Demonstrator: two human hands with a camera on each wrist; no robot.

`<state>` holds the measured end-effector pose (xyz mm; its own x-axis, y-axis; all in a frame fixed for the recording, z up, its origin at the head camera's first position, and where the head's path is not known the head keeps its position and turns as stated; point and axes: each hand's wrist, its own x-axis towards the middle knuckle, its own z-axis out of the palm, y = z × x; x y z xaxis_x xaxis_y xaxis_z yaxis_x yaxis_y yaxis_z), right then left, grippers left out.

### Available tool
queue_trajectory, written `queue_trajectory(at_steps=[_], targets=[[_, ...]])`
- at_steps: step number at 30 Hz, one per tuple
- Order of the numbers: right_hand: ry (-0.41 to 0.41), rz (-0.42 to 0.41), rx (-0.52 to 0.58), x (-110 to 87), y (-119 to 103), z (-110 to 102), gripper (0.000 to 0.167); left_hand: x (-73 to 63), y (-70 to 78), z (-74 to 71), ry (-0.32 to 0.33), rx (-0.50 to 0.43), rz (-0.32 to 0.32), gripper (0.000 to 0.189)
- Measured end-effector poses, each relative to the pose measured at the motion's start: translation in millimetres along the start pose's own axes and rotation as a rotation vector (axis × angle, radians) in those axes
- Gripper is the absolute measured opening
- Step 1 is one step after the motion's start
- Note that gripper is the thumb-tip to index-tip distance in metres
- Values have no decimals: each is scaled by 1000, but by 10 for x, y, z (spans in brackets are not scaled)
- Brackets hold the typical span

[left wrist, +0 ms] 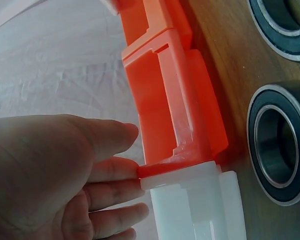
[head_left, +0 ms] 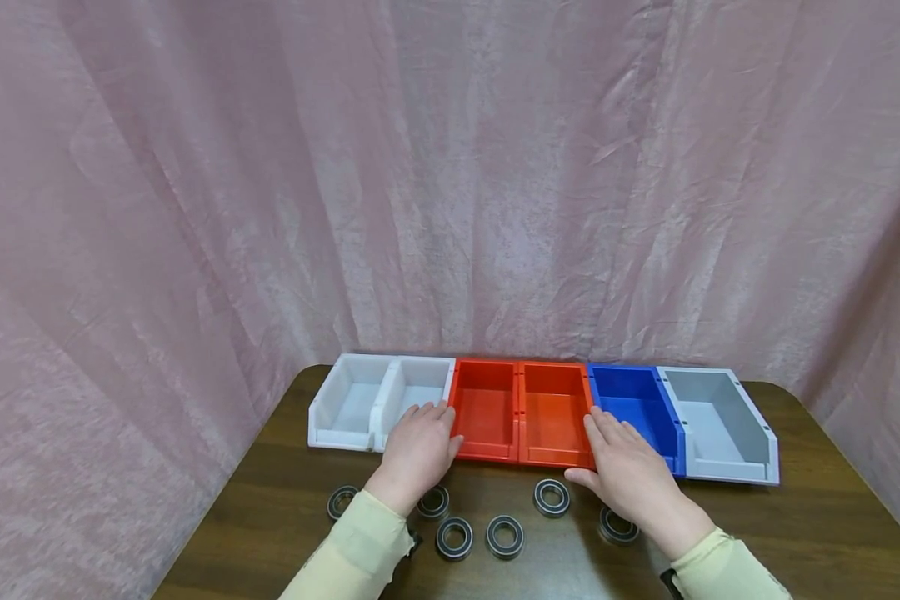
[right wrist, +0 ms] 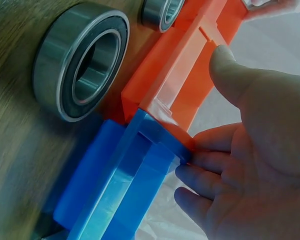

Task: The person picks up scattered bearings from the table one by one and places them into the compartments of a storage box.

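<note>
Sleeved arms [head_left: 356, 546] partly hide bearings [head_left: 617, 539]; curtain [head_left: 487, 175] backs bins [head_left: 518, 408].

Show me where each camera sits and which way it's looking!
Head: on the head, looking forward and down at six storage bins; left hand, right hand, sleeves show.
Left wrist: on that wrist, facing red bins; left hand shows.
Right wrist: on that wrist, facing a blue bin; right hand shows.
Both wrist views share red bins and ball bearings.
</note>
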<state>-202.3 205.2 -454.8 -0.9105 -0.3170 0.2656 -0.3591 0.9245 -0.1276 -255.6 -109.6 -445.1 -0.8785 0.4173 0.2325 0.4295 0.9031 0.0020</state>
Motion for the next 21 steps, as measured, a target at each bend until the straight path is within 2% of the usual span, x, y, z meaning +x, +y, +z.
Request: queue_trajectory(at_steps=[14,21], targets=[[7,-31,9,62,-94,26,83,-42,-109,22,77,-33,-15,42],[-5,-32,8,90,-130,38,84,-45,-139,25,82,-31,-34,39]])
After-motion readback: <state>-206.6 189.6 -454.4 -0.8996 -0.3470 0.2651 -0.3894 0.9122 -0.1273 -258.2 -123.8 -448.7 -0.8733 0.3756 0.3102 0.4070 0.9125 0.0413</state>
